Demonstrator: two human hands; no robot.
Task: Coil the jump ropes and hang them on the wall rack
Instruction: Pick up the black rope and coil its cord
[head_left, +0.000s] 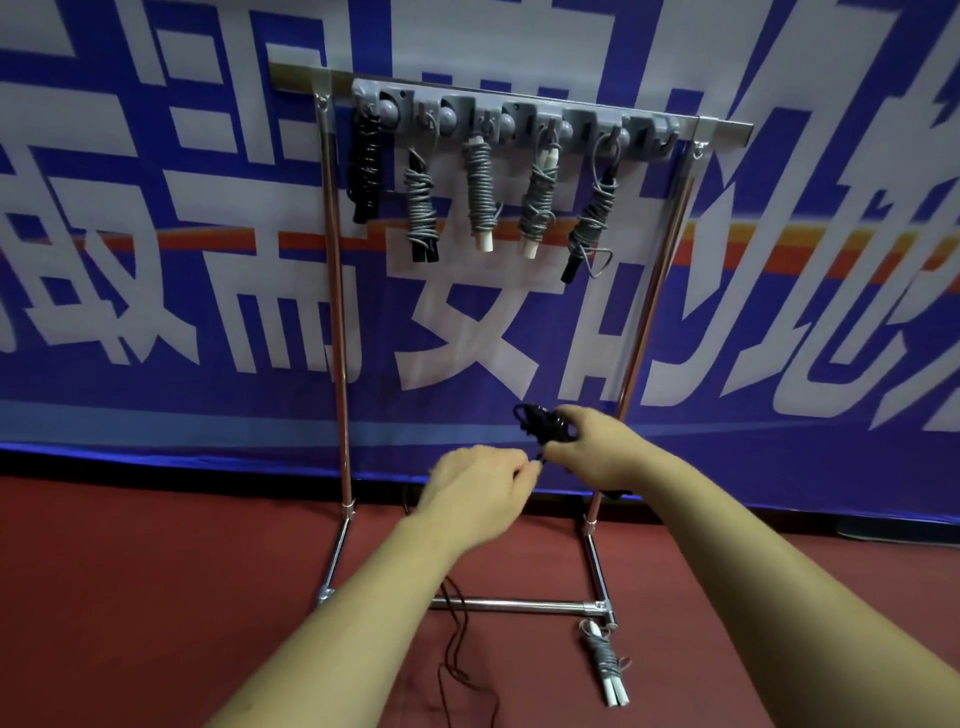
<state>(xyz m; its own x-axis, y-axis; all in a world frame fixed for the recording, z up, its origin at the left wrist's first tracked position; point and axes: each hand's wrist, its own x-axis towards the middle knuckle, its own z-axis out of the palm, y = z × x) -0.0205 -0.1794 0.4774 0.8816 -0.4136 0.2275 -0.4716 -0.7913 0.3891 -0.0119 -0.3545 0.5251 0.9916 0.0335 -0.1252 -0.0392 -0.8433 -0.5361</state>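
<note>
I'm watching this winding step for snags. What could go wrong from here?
The right hand grips the black jump rope; the left hand pinches it. The loose tail trails over the floor past the base bar and may snag there. The rope's turns look untidy and might unravel.

Glossy metal stand (332, 291), plastic rack (519, 111)

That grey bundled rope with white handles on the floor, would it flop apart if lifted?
Probably not: the grey bundle has cord wound round its handles, so it should lift as one piece. Likely light; the cord looks thin. Its round handles might roll if nudged.
</note>
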